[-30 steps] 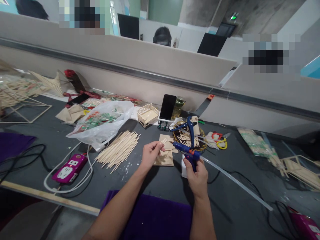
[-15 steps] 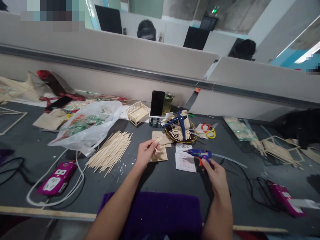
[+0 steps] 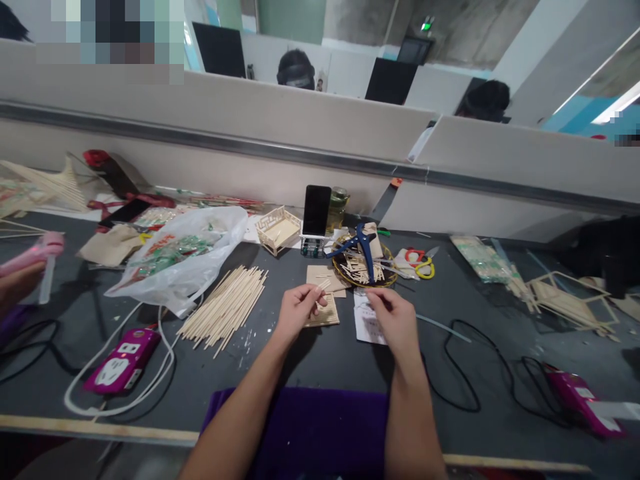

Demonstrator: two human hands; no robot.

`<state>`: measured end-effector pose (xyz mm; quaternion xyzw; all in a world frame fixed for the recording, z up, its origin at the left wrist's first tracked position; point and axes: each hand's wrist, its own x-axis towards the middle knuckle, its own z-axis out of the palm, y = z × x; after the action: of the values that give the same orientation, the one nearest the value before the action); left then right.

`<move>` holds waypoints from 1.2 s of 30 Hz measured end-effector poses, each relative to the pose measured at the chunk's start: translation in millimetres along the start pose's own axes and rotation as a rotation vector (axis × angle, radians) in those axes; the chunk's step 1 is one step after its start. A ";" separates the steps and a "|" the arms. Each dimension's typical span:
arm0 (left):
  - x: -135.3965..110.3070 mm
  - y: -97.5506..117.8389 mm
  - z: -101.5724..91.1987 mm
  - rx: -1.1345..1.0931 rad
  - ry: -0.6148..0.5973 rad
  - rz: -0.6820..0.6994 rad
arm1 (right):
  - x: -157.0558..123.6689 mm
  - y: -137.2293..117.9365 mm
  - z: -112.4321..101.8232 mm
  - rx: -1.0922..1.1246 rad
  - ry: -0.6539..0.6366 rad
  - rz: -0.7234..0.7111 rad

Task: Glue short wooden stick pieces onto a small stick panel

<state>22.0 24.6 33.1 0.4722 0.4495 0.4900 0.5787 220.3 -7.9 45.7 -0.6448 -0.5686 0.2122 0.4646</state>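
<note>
While left hand (image 3: 297,313) pinches short sticks (image 3: 325,285), right hand (image 3: 397,327) sits with fingers curled.

Left fingers closed tight on the sticks, just above slatted panel (image 3: 329,317); right fingers off to panel's right, over printed paper (image 3: 367,327), tips bunched, can't tell exact gap or any grip. Loose stick pile (image 3: 225,307) left of panel, round basket (image 3: 345,278) behind-right of it, all on dark surface (image 3: 340,367).
</note>
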 end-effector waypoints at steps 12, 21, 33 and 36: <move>2.1 -11.0 -2.9 0.199 -0.079 0.053 | 5.0 -8.4 60.2 0.632 -0.182 0.281; -3.8 -6.1 -2.2 0.516 -0.110 0.185 | 6.4 -6.0 55.3 0.673 -0.254 0.293; -0.6 -9.0 -2.9 0.251 -0.222 0.007 | 6.1 -8.6 53.8 0.691 -0.264 0.259; -1.1 -6.8 -2.5 0.225 -0.223 -0.009 | 6.0 -9.5 52.6 0.687 -0.277 0.234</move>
<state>20.4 23.3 26.1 0.5833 0.4367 0.3785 0.5707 174.6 15.7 30.1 -0.4776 -0.4444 0.5270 0.5447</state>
